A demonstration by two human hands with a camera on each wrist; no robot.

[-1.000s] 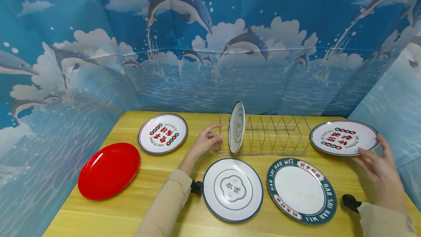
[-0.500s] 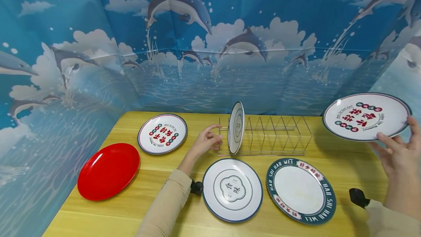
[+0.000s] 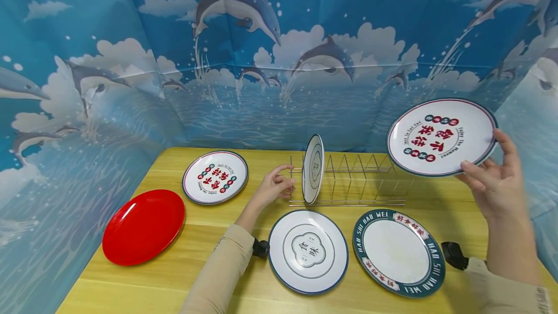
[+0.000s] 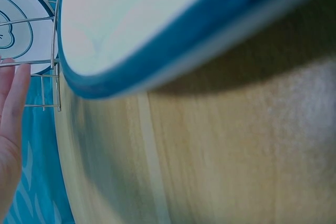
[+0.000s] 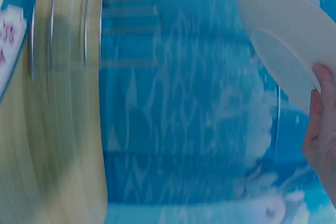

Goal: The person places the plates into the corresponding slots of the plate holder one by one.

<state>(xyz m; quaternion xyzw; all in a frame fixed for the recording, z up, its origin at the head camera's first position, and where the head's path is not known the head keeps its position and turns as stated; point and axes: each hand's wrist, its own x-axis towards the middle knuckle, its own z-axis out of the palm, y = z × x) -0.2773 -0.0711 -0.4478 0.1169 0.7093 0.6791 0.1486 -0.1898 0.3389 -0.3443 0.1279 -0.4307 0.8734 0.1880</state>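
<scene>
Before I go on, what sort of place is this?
Probably a staged practice corner, not a working kitchen: a dolphin-print backdrop hangs behind a wood-grain table that bears a wire rack and several plates.

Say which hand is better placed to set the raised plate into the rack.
Probably the right hand: it grips the raised plate by its edge, near the right end of the rack. The left hand is at the other end, holding no plate.
</scene>
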